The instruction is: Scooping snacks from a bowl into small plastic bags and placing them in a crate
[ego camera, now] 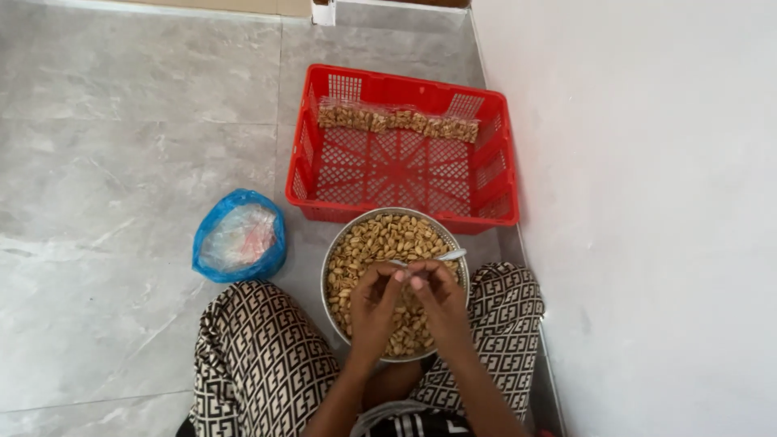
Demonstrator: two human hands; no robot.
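A round metal bowl [333, 251] full of pale nuts sits on the floor between my knees. My left hand [374, 303] and my right hand [437, 298] meet above the bowl, fingertips pinched together on a small clear plastic bag [405, 265]. A metal spoon [449, 255] lies in the nuts just beyond my right fingers. What the bag holds is too small to tell.
A red plastic crate [486, 212] stands on the grey tiled floor beyond the bowl, with a row of small filled nut packets [396, 120] along its far wall. A blue plastic bag [239, 236] lies to the left. A white wall [647, 202] runs along the right.
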